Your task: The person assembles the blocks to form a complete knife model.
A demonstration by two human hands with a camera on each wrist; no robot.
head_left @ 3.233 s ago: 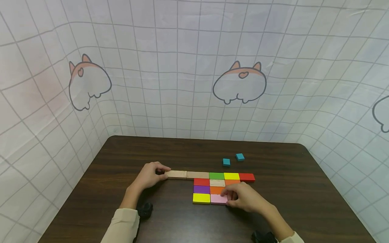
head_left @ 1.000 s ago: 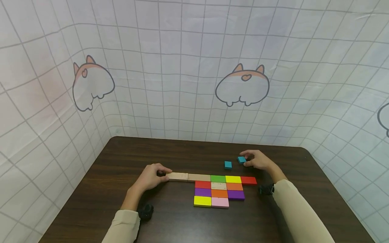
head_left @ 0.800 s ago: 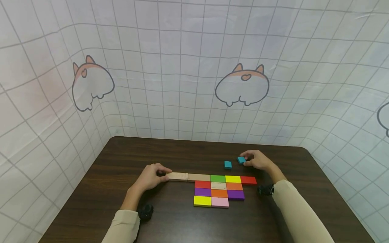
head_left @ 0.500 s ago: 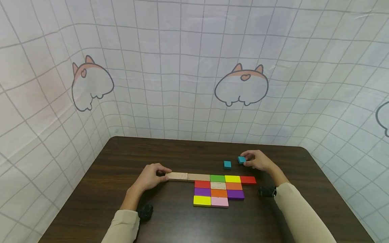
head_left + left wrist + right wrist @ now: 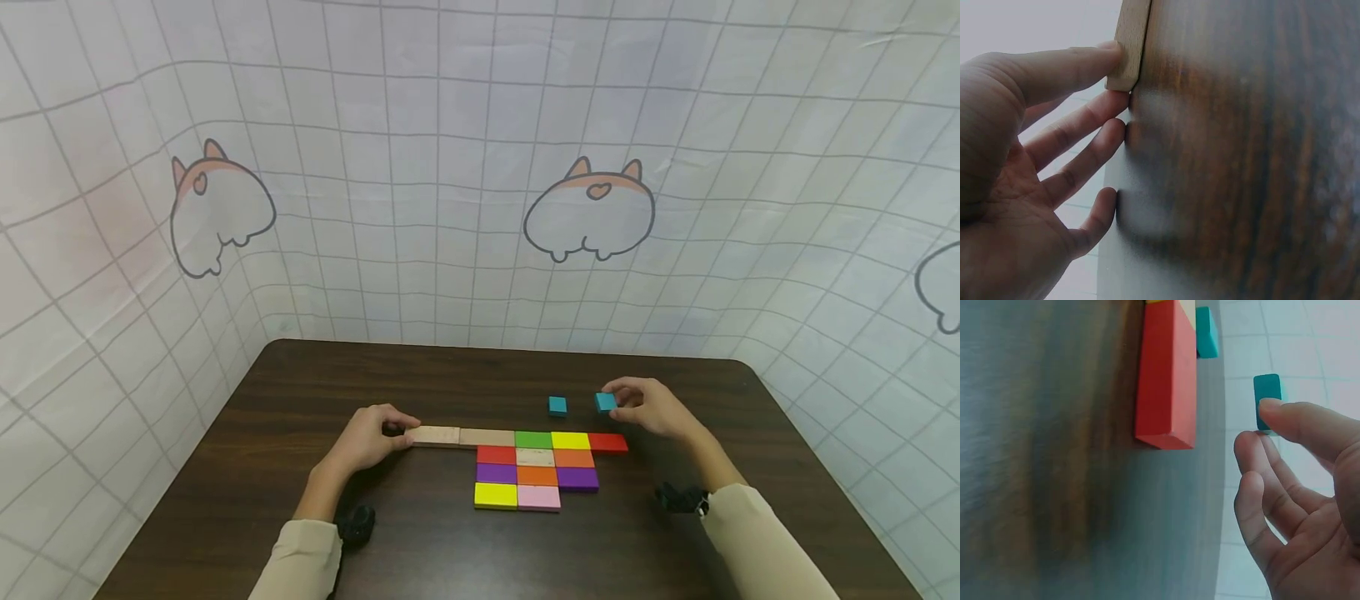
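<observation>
With thumb and fingers, my left hand (image 5: 369, 437) pinches the left end of a plain wooden block (image 5: 435, 435), which lies flat on the table; the left wrist view shows the thumb on this wooden block's end (image 5: 1129, 50). My right hand (image 5: 654, 408) pinches a small teal block (image 5: 605, 402) between thumb and fingers. In the right wrist view this teal block (image 5: 1267, 394) is off the tabletop. A second teal block (image 5: 557, 406) lies to its left. Between the hands, flat coloured blocks lie edge to edge, with a red block (image 5: 608, 442) at the top row's right end.
The top row also has a second plain block (image 5: 487, 437), a green block (image 5: 533, 439) and a yellow block (image 5: 570, 441). Shorter rows adjoin it below, down to a pink block (image 5: 538, 497). The dark wooden table (image 5: 420, 550) meets a gridded white curtain (image 5: 420, 250) behind.
My right hand left the coloured rows, reached the right teal block, pinched it and has now lifted it slightly, toward me and right. The left hand stays on the plain block.
</observation>
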